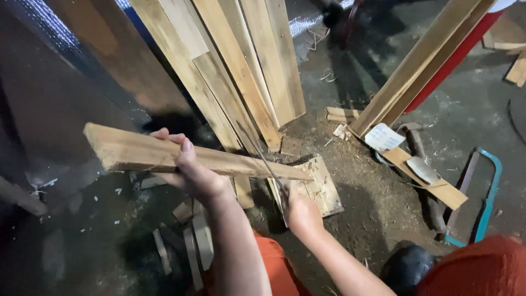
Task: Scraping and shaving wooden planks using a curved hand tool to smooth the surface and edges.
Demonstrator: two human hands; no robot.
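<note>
Sawdust floor [378, 192]; blade [271, 170] blurred, indistinct.

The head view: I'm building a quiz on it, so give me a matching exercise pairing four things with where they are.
Things:
1. plank
2. saw
3. frame saw
4. boards

Places:
A. lying on the floor at the right
B. leaning upright at the back
C. gripped in the left hand
D. held by the right hand, blade on the plank

Pairs: 1-C, 2-D, 3-A, 4-B
</note>
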